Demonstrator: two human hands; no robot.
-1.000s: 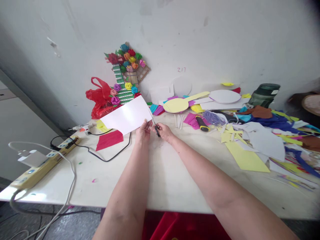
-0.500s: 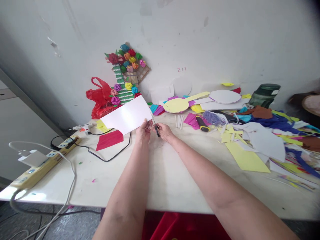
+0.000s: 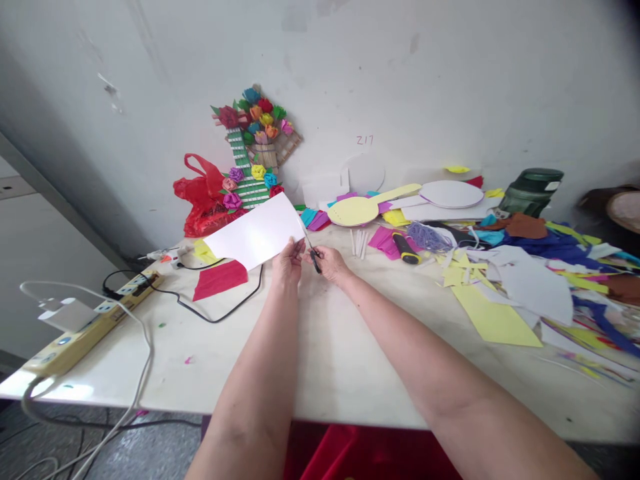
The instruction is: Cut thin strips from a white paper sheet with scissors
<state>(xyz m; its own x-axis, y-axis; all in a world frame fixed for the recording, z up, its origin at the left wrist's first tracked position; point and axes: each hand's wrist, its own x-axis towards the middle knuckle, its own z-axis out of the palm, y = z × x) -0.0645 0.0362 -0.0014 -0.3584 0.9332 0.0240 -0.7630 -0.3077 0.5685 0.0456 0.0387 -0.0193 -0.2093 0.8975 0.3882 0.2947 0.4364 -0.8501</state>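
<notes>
— What do the hands hold?

— The left hand (image 3: 287, 264) pinches the near right corner of one white sheet (image 3: 255, 233), fingers closed on its edge. The sheet is lifted off the table (image 3: 320, 360), tilted, above the middle of the surface toward the far edge. The right hand (image 3: 331, 262) is wrapped around the black handles of one pair of scissors (image 3: 312, 253), whose blades sit at the sheet's right edge. How far the blades are parted is too small to tell.

— And just around that?

— One red paper piece (image 3: 219, 279) lies flat under the sheet's left end, and one black cable (image 3: 220, 313) curves past it. A few thin white sticks (image 3: 358, 241) lie to the right of the scissors.

— Farther out?

— One paper flower bouquet (image 3: 253, 147) leans on the wall at the far edge, with one red plastic bag (image 3: 203, 200) beside it. One yellow paddle-shaped cutout (image 3: 365, 207) and one white disc (image 3: 450, 193) lie along the far edge. One yellow-and-black knife (image 3: 405, 248) lies near a purple tangle of strips (image 3: 425, 235). One dark green jar (image 3: 531, 190) stands at the far right. A large yellow sheet (image 3: 493, 317) lies among many scraps on the right side. One power strip (image 3: 80, 327) runs along the left edge.
</notes>
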